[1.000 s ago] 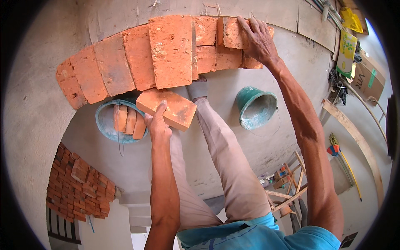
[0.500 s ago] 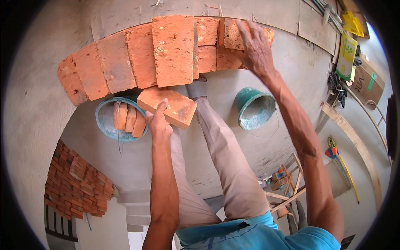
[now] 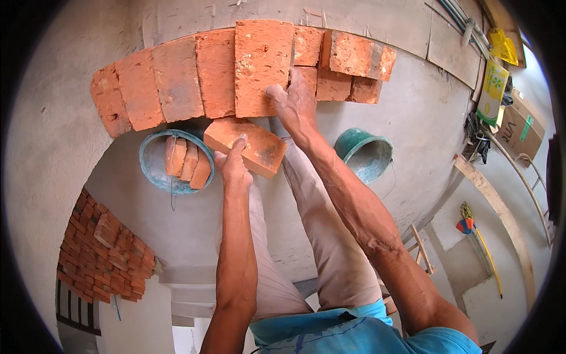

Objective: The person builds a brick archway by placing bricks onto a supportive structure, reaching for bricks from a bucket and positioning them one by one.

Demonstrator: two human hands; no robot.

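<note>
My left hand (image 3: 233,165) grips a loose orange-red brick (image 3: 250,146), its thumb across the top face. That brick is held tilted just below a curved row of bricks (image 3: 177,79). At the middle of the row a brick (image 3: 263,53) stands out in front of its neighbours. My right hand (image 3: 296,106) is closed on this protruding brick's lower right edge, thumb on its face and fingers in the gap beside it; some fingertips are hidden. To the right, another brick (image 3: 361,56) rests on top of smaller pieces in the row.
Below left hangs a teal bucket (image 3: 143,159) holding several brick pieces. A green bucket (image 3: 383,141) is at the right. Far below are a large brick stack (image 3: 106,253), wooden framing (image 3: 421,251) and a broom (image 3: 486,253). A cardboard box (image 3: 522,124) lies far right.
My right hand has moved left and down from the brick at the row's right end to the protruding middle brick. My left hand still holds its brick. The view has shifted slightly.
</note>
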